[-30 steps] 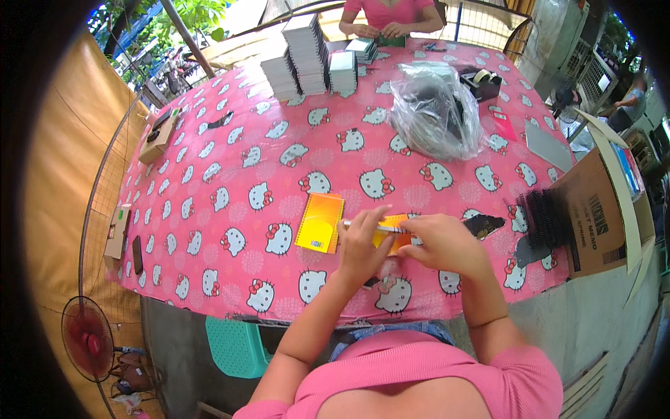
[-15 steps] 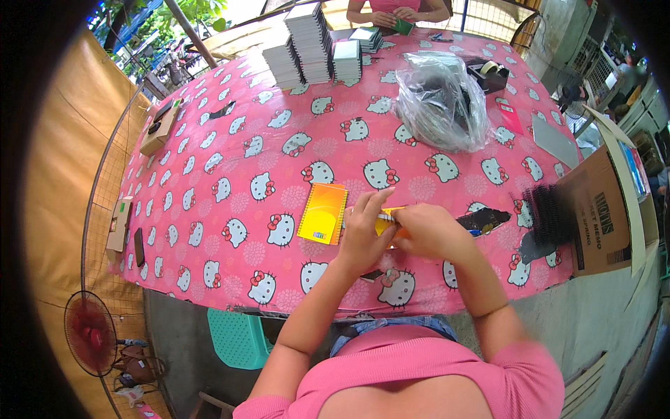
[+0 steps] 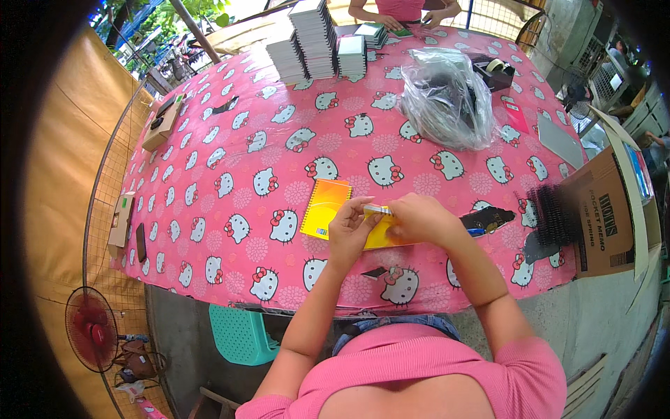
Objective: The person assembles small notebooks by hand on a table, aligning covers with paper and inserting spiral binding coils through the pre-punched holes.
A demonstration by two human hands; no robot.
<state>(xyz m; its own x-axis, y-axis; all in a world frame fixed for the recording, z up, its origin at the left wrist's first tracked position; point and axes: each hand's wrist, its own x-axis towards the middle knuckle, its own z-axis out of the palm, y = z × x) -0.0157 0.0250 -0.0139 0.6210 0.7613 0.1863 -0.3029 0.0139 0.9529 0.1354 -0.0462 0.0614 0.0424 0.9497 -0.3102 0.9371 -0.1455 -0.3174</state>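
Yellow notebook (image 3: 377, 237): one, between left hand (image 3: 347, 229) and right hand (image 3: 419, 215). Yellow-orange spiral notebook (image 3: 324, 209): one uppermost, flat on surface (image 3: 237, 202), just left of left hand. Spiral-bound stacks (image 3: 315, 45): at least four, far side. Left hand: pinching yellow notebook. Right hand: over notebook's right part; blurred, grip cannot be told. Versus half-second earlier: more yellow cover exposed.

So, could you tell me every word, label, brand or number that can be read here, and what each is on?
I'm not copying out printed words or brands, but print shows here:
Cardboard box: large dark lettering on its side, partly legible.
Yellow-orange spiral notebook by the left hand: small dark block, too small to read.
Red flat item: pale marks, too small.
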